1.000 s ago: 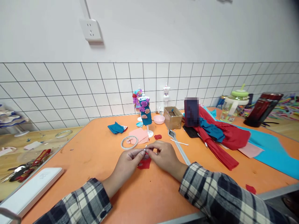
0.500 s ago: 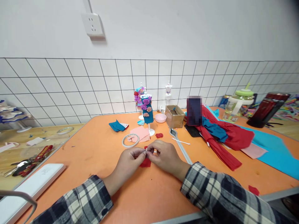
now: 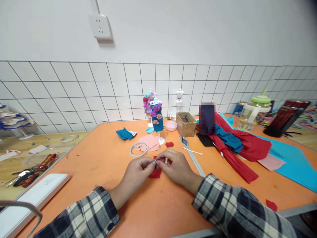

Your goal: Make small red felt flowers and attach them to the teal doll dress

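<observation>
My left hand [image 3: 139,171] and my right hand [image 3: 176,166] meet over the orange table [image 3: 99,165], fingertips pinched together. Between them is a tiny whitish thing, too small to name. Just under the fingertips lies a piece of red fabric [image 3: 155,173], partly hidden by my hands. Beyond them are a tape roll [image 3: 132,154], pink fabric pieces [image 3: 151,140] and a small red beaded-looking piece [image 3: 169,144]. A small dress form [image 3: 158,124] in teal fabric with purple and pink flowers stands behind these.
A pink bowl [image 3: 170,126], cardboard box [image 3: 189,129], propped phone [image 3: 207,119] and scissors-like grey tool [image 3: 192,155] are at the back centre. Red fabric [image 3: 256,145], a bottle [image 3: 254,115] and a dark red flask [image 3: 284,119] fill the right. A white power bank [image 3: 42,195] lies left.
The whole view has shifted slightly. My hands keep nearly the same place, fingertips still together; the whitish thing between them shows less.
</observation>
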Tool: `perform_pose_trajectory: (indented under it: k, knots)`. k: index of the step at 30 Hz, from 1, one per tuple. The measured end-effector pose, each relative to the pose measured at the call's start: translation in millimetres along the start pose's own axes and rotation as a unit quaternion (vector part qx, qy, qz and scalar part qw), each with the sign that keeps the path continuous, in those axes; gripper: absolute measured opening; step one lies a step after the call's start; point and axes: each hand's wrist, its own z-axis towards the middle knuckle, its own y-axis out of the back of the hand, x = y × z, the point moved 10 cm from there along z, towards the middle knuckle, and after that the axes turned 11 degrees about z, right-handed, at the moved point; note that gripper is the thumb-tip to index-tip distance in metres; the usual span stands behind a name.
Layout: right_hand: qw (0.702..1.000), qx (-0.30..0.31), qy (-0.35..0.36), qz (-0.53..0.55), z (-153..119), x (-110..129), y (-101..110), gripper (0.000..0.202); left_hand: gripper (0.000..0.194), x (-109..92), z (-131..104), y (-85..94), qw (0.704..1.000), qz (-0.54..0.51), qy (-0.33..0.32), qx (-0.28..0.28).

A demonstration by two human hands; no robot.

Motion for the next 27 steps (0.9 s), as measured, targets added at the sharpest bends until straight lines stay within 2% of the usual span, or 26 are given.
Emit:
perform_pose_trajectory:
  k: [5, 10, 16, 22, 27]
  knots:
    - [0.999, 0.026, 0.009, -0.036, -1, 2, -3, 0.006, 0.022, -3, -1, -0.3, 1.0, -0.008, 0.006, 0.0]
    - [0.996, 0.046, -0.019, -0.078, -1, -2, -9, 0.006, 0.022, -5, -2, -2.4, 1.0, -0.01, 0.009, 0.01]
    - [0.998, 0.021, -0.052, 0.0, 1, -8, -3, 0.008, 0.021, -9, -2, 0.7, 1.0, 0.01, -0.005, 0.002]
    - [1.0, 0.019, 0.015, -0.002, 0, 4, 1, 0.01, 0.023, -5, -1, 3.6, 1.0, 0.006, -0.002, -0.005]
    - [0.999, 0.041, 0.008, -0.018, 0, 2, -6, 0.003, 0.023, 0, -2, 0.0, 1.0, 0.019, -0.002, 0.007]
